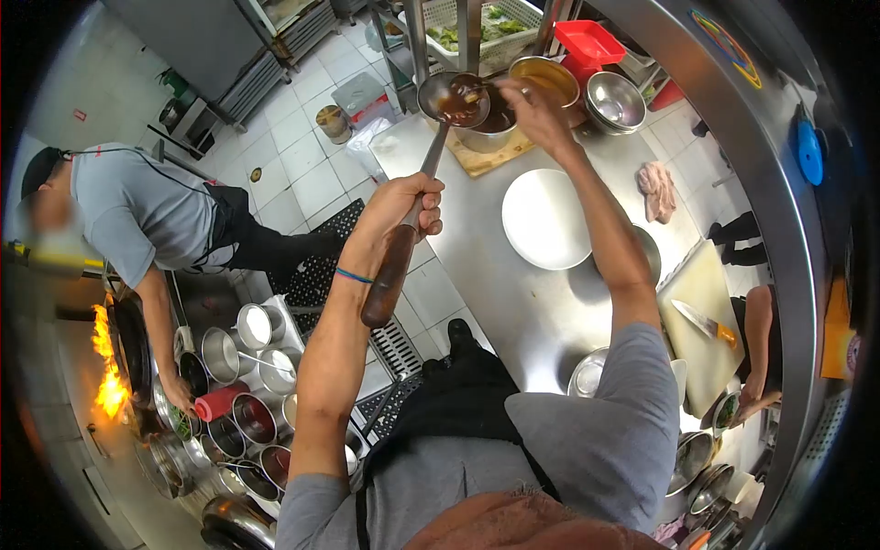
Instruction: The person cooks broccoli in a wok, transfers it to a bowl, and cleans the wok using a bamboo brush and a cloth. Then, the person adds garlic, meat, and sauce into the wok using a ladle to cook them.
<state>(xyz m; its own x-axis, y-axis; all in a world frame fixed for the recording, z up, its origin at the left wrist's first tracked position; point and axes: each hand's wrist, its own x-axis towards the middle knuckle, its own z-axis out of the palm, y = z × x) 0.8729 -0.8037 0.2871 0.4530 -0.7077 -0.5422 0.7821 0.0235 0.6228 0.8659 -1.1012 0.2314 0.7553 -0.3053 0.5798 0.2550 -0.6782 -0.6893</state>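
My left hand [401,209] is wrapped round the long handle of a metal ladle [438,147], below its wooden grip's upper end. Dark brown sauce with some pieces fills the ladle's bowl, which hangs by the rim of a metal pot [486,142] on a wooden board [477,163]. Beside the bowl, my right hand [536,112] has its fingers bent together around a thin utensil that reaches into the ladle; its shape is hard to make out. A round white plate [547,220] lies on the steel table below my right forearm.
Metal bowls [616,101], a red container [589,41] and a cloth [656,192] are at the right. A knife [704,323] lies on a cutting board [697,353] near a second person. At the left, a co-worker [151,206] stands by flames [110,376] and several pots.
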